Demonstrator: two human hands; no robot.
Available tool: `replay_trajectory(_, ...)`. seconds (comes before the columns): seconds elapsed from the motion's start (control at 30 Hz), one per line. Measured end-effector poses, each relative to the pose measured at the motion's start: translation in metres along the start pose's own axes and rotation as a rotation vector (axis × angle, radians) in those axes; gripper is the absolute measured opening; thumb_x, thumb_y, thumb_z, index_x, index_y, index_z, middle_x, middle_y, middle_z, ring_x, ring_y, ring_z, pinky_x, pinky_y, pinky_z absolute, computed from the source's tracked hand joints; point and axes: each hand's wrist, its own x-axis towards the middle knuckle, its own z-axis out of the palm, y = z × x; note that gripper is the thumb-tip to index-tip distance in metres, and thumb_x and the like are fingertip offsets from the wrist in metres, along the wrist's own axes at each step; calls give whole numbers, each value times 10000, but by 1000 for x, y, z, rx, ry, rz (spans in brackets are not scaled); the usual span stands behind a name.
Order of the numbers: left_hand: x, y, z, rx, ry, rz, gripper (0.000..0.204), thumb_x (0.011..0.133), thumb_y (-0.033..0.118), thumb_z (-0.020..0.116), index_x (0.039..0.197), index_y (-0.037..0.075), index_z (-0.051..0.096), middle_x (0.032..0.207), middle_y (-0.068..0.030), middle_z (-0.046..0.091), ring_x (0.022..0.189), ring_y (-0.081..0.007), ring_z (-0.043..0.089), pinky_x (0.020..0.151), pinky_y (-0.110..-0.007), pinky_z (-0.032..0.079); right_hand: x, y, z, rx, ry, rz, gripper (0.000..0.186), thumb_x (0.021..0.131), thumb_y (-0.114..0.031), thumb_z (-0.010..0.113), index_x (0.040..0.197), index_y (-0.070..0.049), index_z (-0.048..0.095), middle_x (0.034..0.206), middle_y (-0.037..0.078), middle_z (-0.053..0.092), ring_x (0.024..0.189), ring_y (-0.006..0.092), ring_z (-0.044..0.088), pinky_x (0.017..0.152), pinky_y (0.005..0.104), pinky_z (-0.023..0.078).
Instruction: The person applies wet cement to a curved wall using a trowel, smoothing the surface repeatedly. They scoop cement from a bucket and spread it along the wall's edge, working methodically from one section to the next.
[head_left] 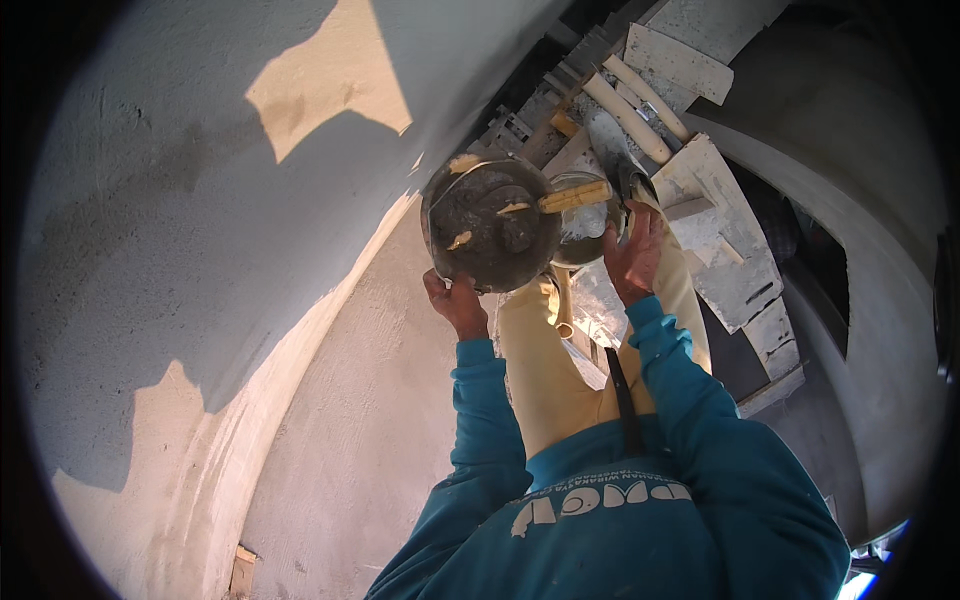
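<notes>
My left hand [458, 302] is closed on the near rim of a dark, round bucket [500, 272], with the fingers mostly hidden underneath. Grey wet mortar [490, 225] fills the bucket, with a few tan scraps on top. Just to its right stands a smaller bucket [572, 252] holding a pale grey-white material. My right hand [635, 258] grips the right side of this smaller bucket, its thumb near the rim. A yellowish wooden handle [575, 196] lies across the smaller bucket's top and reaches the mortar bucket's edge; what it belongs to is not clear.
A plastered wall [200, 250] with sunlit patches curves along the left. Mortar-stained boards [725, 230] lie on the right, beside a dark opening [820, 270]. Two pale rounded poles [628, 118] rest on planks at the far side. A wood scrap [243, 572] is at lower left.
</notes>
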Motion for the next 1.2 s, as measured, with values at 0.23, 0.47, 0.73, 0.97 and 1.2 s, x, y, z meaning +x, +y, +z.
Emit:
replay_trajectory(0.23,-50,62,-4,-42,-36,49,240,714,-81,584,876,73,496,853,-26,558,693,-106,510,591,-260,436,35,-86,-13,-669,-657,-566,465,839,-296,688,1224,-59,581,1040,188,679,1042,354,644,921,486,479)
replay_trajectory(0.47,-81,110,-11,-47,5,179,253,706,-104,577,871,66,489,905,-39,567,710,-98,516,601,-248,434,5,-120,-156,-434,-738,-589,383,887,-263,632,1174,-23,555,830,177,701,815,373,701,691,521,535)
replay_trajectory(0.73,-156,182,2,-169,-73,215,256,699,-117,546,886,53,505,814,-5,512,674,-87,497,596,-243,436,-5,-118,-152,-430,-660,-438,392,895,-294,643,1172,-35,545,872,266,677,821,455,670,728,558,538)
replay_trajectory(0.97,-156,182,-11,-134,-85,437,230,706,-102,520,861,60,468,808,-37,509,686,-114,493,602,-268,413,-58,-154,-218,-273,-920,-546,421,894,-326,612,1207,-53,548,985,260,669,944,457,659,827,557,520)
replay_trajectory(1.2,-182,236,-17,-298,-48,253,201,679,-63,534,822,50,450,819,-22,492,692,-127,457,590,-285,399,-41,-201,-312,-427,-757,-706,406,898,-213,594,1278,-76,549,924,214,688,871,408,691,719,521,535)
